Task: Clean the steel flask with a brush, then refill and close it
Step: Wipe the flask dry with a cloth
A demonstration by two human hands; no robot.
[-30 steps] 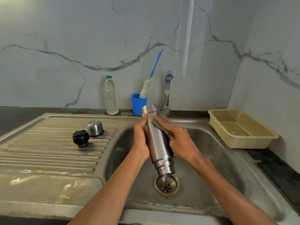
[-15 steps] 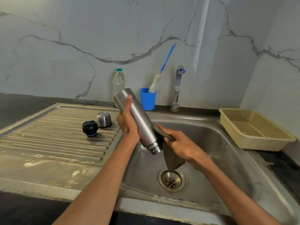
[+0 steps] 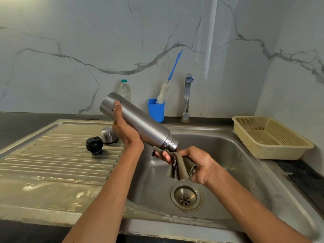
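Note:
My left hand (image 3: 125,130) grips the steel flask (image 3: 140,122) around its body and holds it tilted over the sink, base up to the left and open mouth down to the right. Just under the mouth, my right hand (image 3: 194,163) holds a crumpled olive-grey cloth (image 3: 180,168). The bottle brush (image 3: 165,88), white bristles on a blue handle, stands in a blue cup (image 3: 156,110) by the wall. The black stopper (image 3: 94,145) and the steel cap (image 3: 108,135) lie on the drainboard; my left hand partly hides the cap.
The steel sink (image 3: 233,155) has its drain (image 3: 185,198) below my right hand. A tap (image 3: 187,95) rises behind the basin. A clear plastic water bottle (image 3: 124,89) stands behind the flask. A beige plastic basket (image 3: 270,137) sits on the counter at right. The ribbed drainboard (image 3: 57,163) looks wet.
The flask went from mouth-down over the drain to tilted up and leftward. My right hand slid the cloth off the body down to the mouth.

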